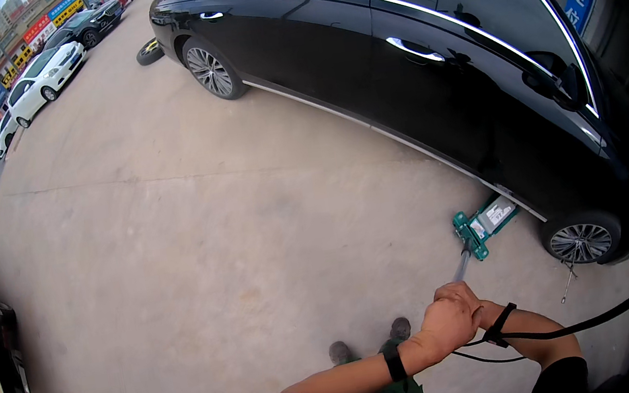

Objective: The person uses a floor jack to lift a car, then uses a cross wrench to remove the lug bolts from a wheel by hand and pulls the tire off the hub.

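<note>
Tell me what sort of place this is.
Probably an outdoor car-repair yard: a green floor jack reaches under the side of a black car, and a loose wheel lies near its rear.

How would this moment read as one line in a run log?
Left hand: around jack handle | Right hand: against left, mostly hidden | Green jack: partly under black car | Metal tool: by front wheel

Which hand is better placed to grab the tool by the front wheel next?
Probably right: the right forearm lies nearer the metal tool; the left hand, on the jack handle, is farther.
</note>
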Tool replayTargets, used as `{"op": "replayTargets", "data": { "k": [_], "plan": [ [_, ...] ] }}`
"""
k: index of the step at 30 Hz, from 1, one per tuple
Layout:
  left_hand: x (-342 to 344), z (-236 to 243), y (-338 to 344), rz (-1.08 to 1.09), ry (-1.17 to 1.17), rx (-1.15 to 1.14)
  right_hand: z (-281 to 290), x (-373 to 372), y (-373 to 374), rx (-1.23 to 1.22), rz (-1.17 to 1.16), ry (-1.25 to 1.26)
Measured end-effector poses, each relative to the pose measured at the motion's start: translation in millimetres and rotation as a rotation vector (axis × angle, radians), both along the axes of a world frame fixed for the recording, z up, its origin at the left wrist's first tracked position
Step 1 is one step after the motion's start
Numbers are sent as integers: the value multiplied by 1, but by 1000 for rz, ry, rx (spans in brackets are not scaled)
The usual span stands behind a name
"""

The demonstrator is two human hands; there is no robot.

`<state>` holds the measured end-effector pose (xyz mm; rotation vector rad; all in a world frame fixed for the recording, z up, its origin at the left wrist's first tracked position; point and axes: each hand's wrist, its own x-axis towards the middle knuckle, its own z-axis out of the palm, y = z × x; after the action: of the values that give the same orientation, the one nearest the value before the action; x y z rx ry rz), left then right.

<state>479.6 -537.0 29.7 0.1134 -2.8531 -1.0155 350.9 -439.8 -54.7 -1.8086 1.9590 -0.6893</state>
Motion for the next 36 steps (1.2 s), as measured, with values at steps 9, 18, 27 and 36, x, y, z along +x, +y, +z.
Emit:
{"op": "replayTargets", "data": {
  "k": [9,18,27,36],
  "plan": [
    [231,-235,-79,422,-543,-79,-192,206,-107,365,218,-102],
    [156,-137,-57,268,-549,-62,-113,145,-64,214,139,-227],
    [-41,55,-5,-42,-261,-23,3,-25,12,-53,-173,-64],
    [165,-150,-70,254,-390,-84,-164,157,-75,45,23,-82]
  ]
}}
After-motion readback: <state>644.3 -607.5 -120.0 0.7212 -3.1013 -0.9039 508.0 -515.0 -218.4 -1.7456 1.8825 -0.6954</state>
